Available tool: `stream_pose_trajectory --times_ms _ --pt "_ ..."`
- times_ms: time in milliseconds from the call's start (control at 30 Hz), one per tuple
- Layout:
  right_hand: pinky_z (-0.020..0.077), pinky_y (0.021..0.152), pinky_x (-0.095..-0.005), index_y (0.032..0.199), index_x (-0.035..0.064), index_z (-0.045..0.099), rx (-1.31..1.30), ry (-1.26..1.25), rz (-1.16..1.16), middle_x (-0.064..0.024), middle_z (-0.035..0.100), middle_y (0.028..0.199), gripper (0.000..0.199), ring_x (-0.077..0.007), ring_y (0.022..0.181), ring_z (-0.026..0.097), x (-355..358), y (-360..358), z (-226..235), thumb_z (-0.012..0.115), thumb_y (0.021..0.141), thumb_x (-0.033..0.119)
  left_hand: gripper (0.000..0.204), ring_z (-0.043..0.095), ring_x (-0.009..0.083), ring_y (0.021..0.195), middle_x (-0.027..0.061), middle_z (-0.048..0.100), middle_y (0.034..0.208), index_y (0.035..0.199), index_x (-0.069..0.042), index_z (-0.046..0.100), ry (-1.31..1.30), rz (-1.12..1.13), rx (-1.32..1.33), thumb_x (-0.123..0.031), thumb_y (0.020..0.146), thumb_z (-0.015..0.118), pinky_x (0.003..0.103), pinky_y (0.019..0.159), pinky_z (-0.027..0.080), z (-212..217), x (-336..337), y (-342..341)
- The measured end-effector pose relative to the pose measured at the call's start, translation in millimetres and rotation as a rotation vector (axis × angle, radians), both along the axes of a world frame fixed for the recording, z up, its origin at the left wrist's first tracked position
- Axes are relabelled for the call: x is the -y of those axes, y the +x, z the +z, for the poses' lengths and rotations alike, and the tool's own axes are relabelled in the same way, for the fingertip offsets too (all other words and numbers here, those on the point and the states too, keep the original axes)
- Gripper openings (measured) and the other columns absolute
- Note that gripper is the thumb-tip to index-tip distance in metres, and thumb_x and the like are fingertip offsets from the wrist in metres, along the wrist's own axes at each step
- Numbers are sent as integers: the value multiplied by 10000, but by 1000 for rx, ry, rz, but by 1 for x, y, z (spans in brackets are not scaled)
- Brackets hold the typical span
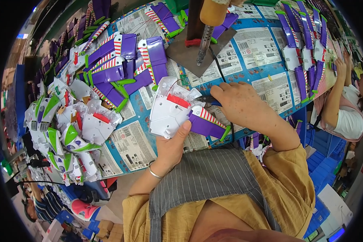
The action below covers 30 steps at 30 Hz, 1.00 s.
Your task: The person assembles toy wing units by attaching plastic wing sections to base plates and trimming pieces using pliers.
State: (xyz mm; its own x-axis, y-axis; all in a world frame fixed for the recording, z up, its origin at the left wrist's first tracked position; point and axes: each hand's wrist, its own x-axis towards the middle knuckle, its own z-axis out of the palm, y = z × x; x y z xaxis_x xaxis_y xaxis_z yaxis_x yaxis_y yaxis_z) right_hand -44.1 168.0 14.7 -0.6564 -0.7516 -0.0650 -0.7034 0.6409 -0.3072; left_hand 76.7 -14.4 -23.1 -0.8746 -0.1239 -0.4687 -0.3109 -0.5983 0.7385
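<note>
My left hand [171, 150] grips the lower edge of a white plastic toy shell [162, 117], thumb on its face. A red strip [178, 101] crosses the shell. From its right side sticks out a purple wing [203, 128] with a red-and-white striped edge and a green tip. My right hand [242, 105] is closed round a dark hand tool [209, 100] that looks like pliers. The tool's front end is at the shell's upper right corner, where fine detail is too small to make out. A small green circuit board [184, 79] lies just above the shell.
White-and-green shells [54, 139] are heaped at left, with purple wings [109, 74] behind them. An orange-handled metal rod [205, 44] hangs over a grey plate [177, 50]. Winged shells [306, 58] lie in rows at right, near another person's arm [334, 94]. Printed sheets cover the table.
</note>
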Motion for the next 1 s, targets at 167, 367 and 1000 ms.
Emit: stream_pose_trajectory --times_ms 167,367,1000 --pt "469 561 -359 804 47 546 -81 136 52 -72 586 650 129 -237 657 630 3 -9 21 589 690 91 460 541 168 1061 80 556 1167 1228 -8 463 -53 31 -29 -54 823 674 293 909 432 3 -3 -8" --pt "471 560 -348 781 58 568 -287 175 150 -84 618 669 80 -225 609 631 7 -34 3 572 712 99 442 568 180 1021 80 572 1137 1209 -16 474 -154 -26 -60 -28 812 669 302 879 459 5 6 -30" --pt "504 713 -410 910 44 640 217 25 -130 -166 659 829 251 -317 814 649 -6 -73 -4 630 799 268 395 606 207 993 86 595 1118 1218 -49 462 18 -16 -37 -32 853 613 351 826 531 23 -6 -81"
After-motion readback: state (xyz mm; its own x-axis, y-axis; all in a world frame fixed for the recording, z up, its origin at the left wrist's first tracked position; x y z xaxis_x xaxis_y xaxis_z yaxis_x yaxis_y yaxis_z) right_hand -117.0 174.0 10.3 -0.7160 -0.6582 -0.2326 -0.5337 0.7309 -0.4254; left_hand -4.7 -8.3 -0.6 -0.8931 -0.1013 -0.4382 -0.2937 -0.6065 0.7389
